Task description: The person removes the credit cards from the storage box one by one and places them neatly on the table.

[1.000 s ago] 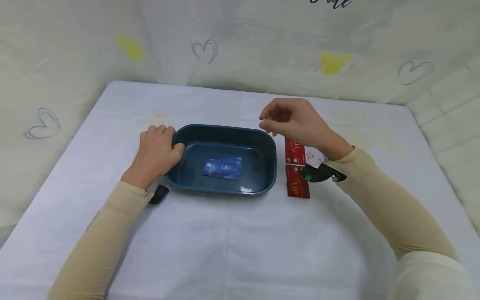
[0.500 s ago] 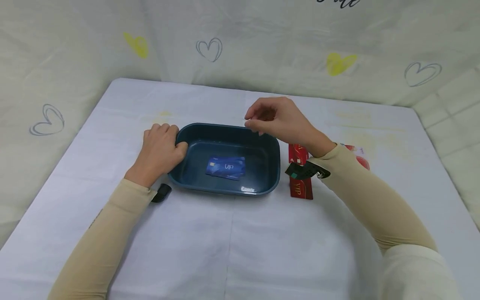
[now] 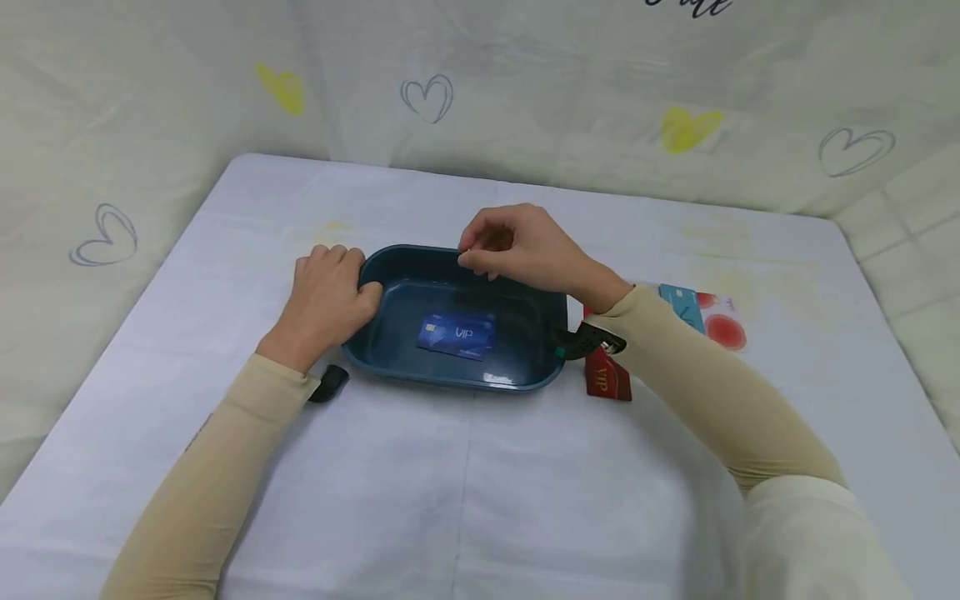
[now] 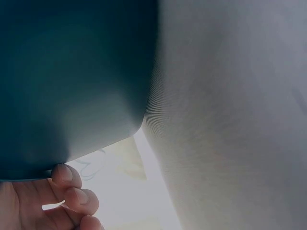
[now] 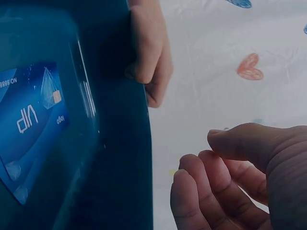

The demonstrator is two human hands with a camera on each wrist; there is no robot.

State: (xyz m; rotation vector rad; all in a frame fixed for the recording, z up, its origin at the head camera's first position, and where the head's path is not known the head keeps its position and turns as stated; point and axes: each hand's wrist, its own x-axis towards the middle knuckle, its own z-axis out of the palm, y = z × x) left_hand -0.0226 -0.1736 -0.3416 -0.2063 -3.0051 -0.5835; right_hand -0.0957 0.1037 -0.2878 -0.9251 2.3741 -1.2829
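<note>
In the head view a dark teal oblong tub [image 3: 450, 384] stands mid-table, with overlapping blue VIP cards [image 3: 453, 335] on its floor. My left hand [image 3: 326, 292] grips the tub's left end, thumb over the rim; in the left wrist view its fingers [image 4: 82, 200] curl under the rim against the outer wall. My right hand [image 3: 528, 252] hovers by the tub's back rim, right of the middle. Its fingers bend loosely, thumb near the fingertips, and the right wrist view shows nothing held between them. That wrist view also shows a blue VIP card [image 5: 33, 115] inside the tub.
Right of the tub lies a red VIP card [image 3: 607, 375], partly under my right wrist. Beyond the forearm lie a turquoise card [image 3: 682, 307] and a white card with red circles [image 3: 725, 325]. A heart-patterned cloth backdrop [image 3: 540, 108] hangs behind the white-covered table [image 3: 375, 500].
My right hand has moved left from above the red cards to the tub's back rim. The turquoise card has come into sight. My left hand keeps its grip; the blue cards stay put.
</note>
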